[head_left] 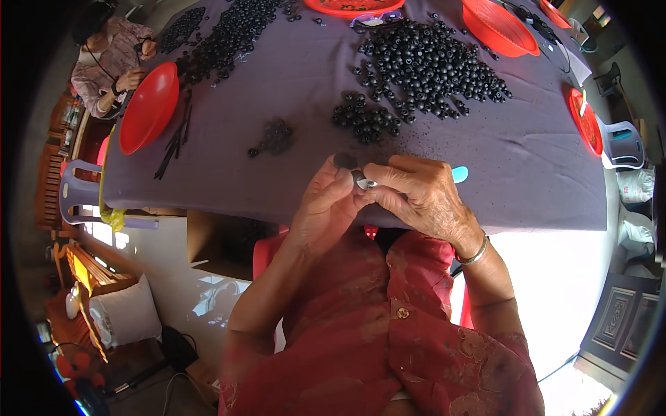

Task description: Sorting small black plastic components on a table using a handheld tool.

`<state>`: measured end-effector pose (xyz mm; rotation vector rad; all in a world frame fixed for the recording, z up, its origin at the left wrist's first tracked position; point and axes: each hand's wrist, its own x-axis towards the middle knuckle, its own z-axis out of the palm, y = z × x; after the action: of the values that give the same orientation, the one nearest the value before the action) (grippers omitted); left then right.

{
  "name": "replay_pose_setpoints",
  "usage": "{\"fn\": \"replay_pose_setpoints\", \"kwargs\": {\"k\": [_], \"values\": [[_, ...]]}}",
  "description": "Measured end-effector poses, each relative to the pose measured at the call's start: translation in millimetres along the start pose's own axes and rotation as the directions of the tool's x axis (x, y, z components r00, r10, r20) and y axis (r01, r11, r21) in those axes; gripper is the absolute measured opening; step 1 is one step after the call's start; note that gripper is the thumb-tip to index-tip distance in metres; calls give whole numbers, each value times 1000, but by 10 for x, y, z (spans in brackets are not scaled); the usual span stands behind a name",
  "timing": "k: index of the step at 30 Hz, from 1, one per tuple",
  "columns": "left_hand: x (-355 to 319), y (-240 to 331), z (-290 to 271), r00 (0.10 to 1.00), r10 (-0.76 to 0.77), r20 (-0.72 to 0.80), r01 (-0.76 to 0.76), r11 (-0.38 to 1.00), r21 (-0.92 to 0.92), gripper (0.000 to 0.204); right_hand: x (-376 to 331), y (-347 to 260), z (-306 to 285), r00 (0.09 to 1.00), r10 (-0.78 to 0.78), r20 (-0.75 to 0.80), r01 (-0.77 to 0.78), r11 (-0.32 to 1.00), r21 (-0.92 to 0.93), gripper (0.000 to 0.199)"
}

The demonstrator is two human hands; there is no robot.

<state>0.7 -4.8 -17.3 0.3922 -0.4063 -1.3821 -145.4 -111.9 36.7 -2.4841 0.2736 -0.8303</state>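
Note:
Close together over the table's near edge, both hands work on small black parts. My left hand (320, 204) is closed, with a round black piece (345, 161) showing at its fingertips and another dark part under the thumb. My right hand (420, 194) is closed on a small knife, whose short shiny blade (366, 184) meets the dark part by the left thumb. A light blue handle end (459, 174) sticks out beyond the right hand. The fingers hide most of the knife and of the held pieces.
A large heap of black round parts (430, 66) lies ahead on the dark cloth (305, 76). Smaller clusters (276, 135) are nearer. Red plastic bowls (150, 107) and a red basket (499, 28) stand around. Another person (111, 62) sits at the far left, beside black strips (177, 139).

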Motion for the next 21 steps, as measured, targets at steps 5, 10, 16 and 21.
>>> {"fn": "replay_pose_setpoints", "kwargs": {"k": [5, 10, 16, 21], "values": [[-26, 11, 31, 1000, -7, -29, 10, 997, 78, 24, 3, 10, 57, 999, 25, -41, -24, 999, 24, 19], [-56, -152, 156, 991, -131, 12, 130, 988, 81, 24, -25, 278, -131, 895, 436, -93, -361, 831, 423, 22], [12, -27, 5, 993, -87, -85, 96, 989, 111, 21, 10, 155, -112, 969, 247, 12, -239, 924, 300, 28], [6, 28, 42, 982, -155, -108, 173, 966, 192, 26, 15, 24, 55, 987, 144, 65, -158, 916, 369, 14]]}}
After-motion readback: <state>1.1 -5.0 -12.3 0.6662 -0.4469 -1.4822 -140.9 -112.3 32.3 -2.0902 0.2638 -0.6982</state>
